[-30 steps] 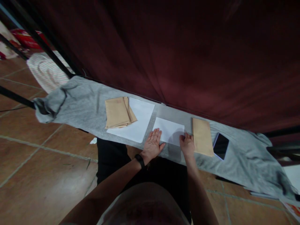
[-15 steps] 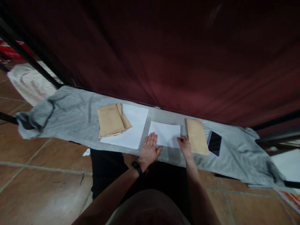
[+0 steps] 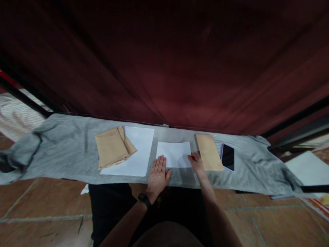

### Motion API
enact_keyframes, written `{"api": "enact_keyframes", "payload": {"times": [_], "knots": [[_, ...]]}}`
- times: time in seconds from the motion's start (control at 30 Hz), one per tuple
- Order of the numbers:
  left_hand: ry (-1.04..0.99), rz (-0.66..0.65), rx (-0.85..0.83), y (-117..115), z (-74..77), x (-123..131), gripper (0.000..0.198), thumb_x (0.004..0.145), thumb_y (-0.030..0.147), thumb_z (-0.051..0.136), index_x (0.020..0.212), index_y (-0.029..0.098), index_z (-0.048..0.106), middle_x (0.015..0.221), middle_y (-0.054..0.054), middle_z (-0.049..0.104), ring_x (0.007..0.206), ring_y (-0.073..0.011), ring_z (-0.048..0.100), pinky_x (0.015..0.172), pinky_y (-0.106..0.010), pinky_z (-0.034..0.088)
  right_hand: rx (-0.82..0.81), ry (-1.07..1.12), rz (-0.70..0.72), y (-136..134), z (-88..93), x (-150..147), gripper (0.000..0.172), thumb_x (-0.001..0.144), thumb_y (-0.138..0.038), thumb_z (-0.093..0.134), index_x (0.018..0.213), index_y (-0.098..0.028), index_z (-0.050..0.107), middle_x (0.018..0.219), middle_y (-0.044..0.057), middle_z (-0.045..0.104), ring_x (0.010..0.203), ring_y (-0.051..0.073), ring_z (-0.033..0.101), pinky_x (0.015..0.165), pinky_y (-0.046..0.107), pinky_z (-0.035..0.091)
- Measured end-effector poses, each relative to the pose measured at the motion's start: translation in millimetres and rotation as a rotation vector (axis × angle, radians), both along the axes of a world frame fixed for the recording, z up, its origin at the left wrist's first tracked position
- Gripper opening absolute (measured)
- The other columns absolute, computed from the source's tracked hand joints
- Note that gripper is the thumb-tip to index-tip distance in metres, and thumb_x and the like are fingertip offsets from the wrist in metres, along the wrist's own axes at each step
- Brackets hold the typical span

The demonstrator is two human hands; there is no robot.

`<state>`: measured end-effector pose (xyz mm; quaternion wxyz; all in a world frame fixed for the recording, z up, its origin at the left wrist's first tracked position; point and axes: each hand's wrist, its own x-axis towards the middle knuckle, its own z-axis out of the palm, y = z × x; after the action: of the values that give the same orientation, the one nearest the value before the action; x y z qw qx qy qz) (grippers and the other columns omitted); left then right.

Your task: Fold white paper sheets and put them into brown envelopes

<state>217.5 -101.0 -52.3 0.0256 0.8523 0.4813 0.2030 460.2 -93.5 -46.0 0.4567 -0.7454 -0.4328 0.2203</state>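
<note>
A small white sheet of paper (image 3: 173, 154), which looks folded, lies flat on the grey cloth in front of me. Flat against its lower left corner rests my left hand (image 3: 157, 175), fingers stretched out and holding nothing. At the sheet's right edge my right hand (image 3: 197, 164) is closed, its thumb and curled fingers on the paper's edge. Just right of that hand lies a brown envelope (image 3: 209, 152). On the left, several brown envelopes (image 3: 111, 147) overlap larger white sheets (image 3: 141, 147).
A grey cloth (image 3: 69, 147) covers the narrow surface. A phone (image 3: 228, 157) lies right of the single envelope. Behind hangs a dark red curtain (image 3: 164, 68), with dark bars (image 3: 295, 116) at the sides. Tiled floor (image 3: 46, 202) shows below.
My view has shifted, so the surface appears lower and slightly left. Both hands stay at the small sheet in nearly the same poses.
</note>
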Motion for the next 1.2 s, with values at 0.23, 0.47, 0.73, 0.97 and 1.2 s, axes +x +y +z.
{"api": "enact_keyframes", "payload": {"times": [0.23,0.47,0.73,0.97,1.2], "knots": [[-0.022,0.006,0.037,-0.3,3.9,-1.1,0.067,0.101,0.036,0.042,0.159,0.010,0.022,0.161,-0.015,0.033,0.150,-0.0281,0.030,0.122,-0.048,0.032,0.114,0.157,0.019,12.1,18.9,-0.5,0.046,0.077,-0.067,0.054,0.077,-0.021,0.059,0.064,-0.001,0.060,0.061,0.016,0.056,0.058,0.027,0.046],[-0.048,-0.002,0.069,-0.6,1.7,-2.0,0.066,0.101,0.035,0.040,0.160,0.012,0.020,0.158,-0.016,0.039,0.146,-0.0281,0.038,0.121,-0.048,0.035,0.333,0.029,-0.045,9.6,79.0,-1.4,0.038,0.093,-0.053,0.050,0.101,-0.018,0.063,0.088,0.005,0.070,0.081,0.020,0.064,0.074,0.031,0.052],[-0.159,0.002,0.026,0.2,-1.7,-8.0,0.056,0.102,0.025,0.035,0.158,0.018,0.029,0.155,-0.012,0.046,0.144,-0.0245,0.043,0.118,-0.045,0.041,0.401,-0.498,0.341,-36.1,57.6,-38.7,0.029,0.102,-0.024,0.042,0.119,-0.024,0.065,0.125,0.006,0.071,0.117,0.020,0.065,0.103,0.038,0.051],[-0.425,0.042,-0.130,2.2,-1.6,-15.4,0.046,0.105,0.024,0.030,0.148,0.021,0.043,0.149,-0.009,0.054,0.139,-0.0206,0.049,0.117,-0.045,0.043,0.252,-0.561,0.550,-70.2,-1.5,-51.0,0.037,0.096,-0.011,0.042,0.126,-0.024,0.062,0.126,0.006,0.070,0.121,0.020,0.063,0.105,0.044,0.053],[-0.538,0.043,-0.239,6.6,5.4,-21.4,0.041,0.106,0.031,0.030,0.135,0.022,0.058,0.139,-0.008,0.062,0.130,-0.0202,0.058,0.112,-0.042,0.048,0.219,-0.547,0.636,-80.8,-6.4,-49.9,0.037,0.092,-0.006,0.043,0.118,-0.024,0.063,0.130,0.007,0.068,0.124,0.021,0.062,0.111,0.050,0.048]]}}
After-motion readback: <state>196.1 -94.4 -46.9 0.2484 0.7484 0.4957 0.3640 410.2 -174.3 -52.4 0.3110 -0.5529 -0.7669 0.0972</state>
